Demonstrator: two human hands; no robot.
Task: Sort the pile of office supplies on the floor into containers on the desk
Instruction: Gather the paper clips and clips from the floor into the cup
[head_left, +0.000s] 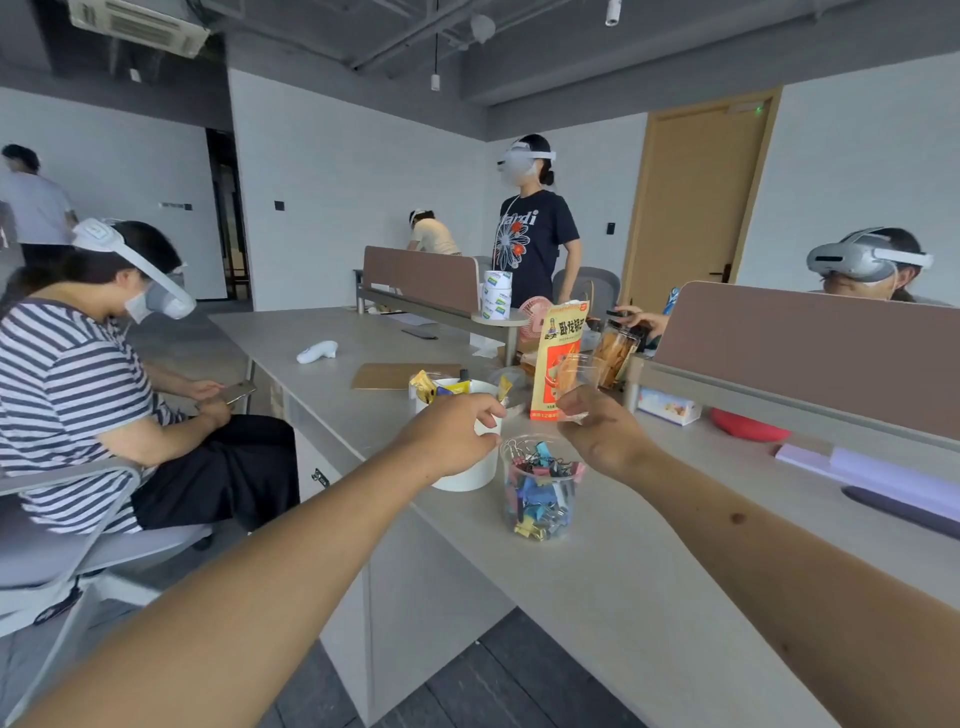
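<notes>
As I stand over the table (597, 597), both my hands are out in front of me and apart from each other. My right hand (605, 436) grips a plastic cup (579, 371), fingers curled round its lower part, and holds it clear of the table surface. Its contents cannot be told, since the orange packet (558, 343) standing behind it shows through. My left hand (447, 436) is at the rim of a white tub (467, 475), thumb and fingers curled together there; whether they pinch anything I cannot tell. The tub stands near the table's left edge and holds several small wrapped packets (431, 387). Just beside the tub, on its right and between my two wrists, stands a cup of binder clips (540, 488), upright and well filled with clips of mixed colours. It too is close to the left edge. A jar of snacks (615, 358) stands beyond the orange packet, by the brown divider (779, 353). A person in a striped shirt (67, 395) sits at the left edge, holding a phone (239, 389).
</notes>
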